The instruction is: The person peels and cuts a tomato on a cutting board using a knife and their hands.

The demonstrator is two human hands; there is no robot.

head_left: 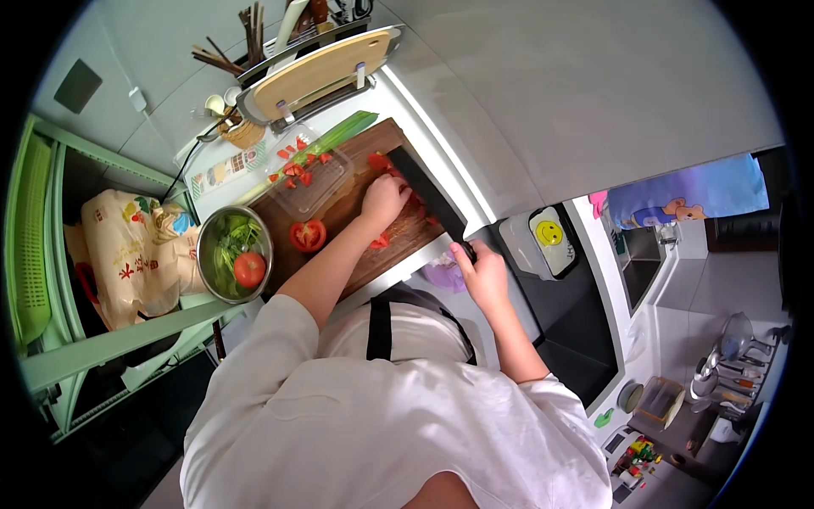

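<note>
My right hand (483,276) is wrapped round the handle of a kitchen knife (428,193), whose broad dark blade lies across the right part of the wooden cutting board (352,260). Close beside the blade, my left hand (385,202) has its fingers curled down on red tomato (415,204), partly hidden under them. Small tomato pieces (379,242) are scattered around that hand. A tomato half (307,236) rests cut face up on the board's left part. Behind it, a clear plastic tray (312,193) contains several cut tomato chunks (294,172).
A metal bowl (200,254) with green leaves and a whole tomato stands left of the board. A long green vegetable (343,130) lies at the back. Beyond are a rack with a light cutting board (318,75) and chopsticks. A smiley-face container (543,243) stands right.
</note>
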